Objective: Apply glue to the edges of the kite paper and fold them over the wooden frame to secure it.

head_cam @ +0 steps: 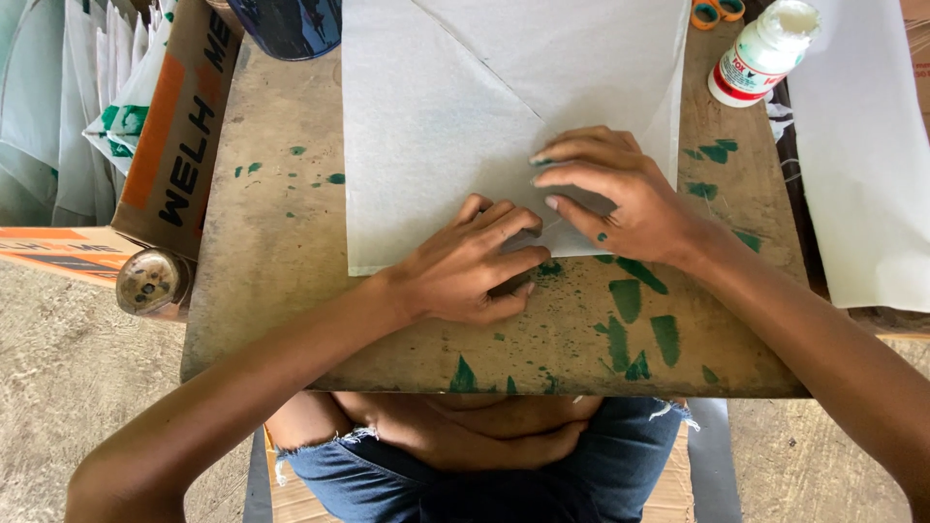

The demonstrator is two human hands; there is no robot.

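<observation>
1. Head view: our left hand (475, 261) lies flat, fingers together, pressing the near edge of the paper (436, 136) onto the board (271, 291). It pinches nothing; it's there, we judge, to stop the sheet sliding.
2. Our right hand (620, 199) is spread, fingertips pushing down on a folded flap where a diagonal crease runs up-left. Looks like it's flattening the fold; no pinch here either.
3. Paper sits at board centre, its near edge under both hands, its far part running out the top of frame.
4. Board carries green paint marks, mostly near-right, w/ a few specks left.
5. Containers: white glue bottle (760, 53) upright at far right, cap on, contents hidden. Dark pot (291, 24) at far edge, inside unseen. Cardboard box (184, 126) at left w/ white folded sheets beside it.
6. Orange scissors (717, 12) at top, just left of the bottle. Another sheet (862, 165) lies at right, off the board.
</observation>
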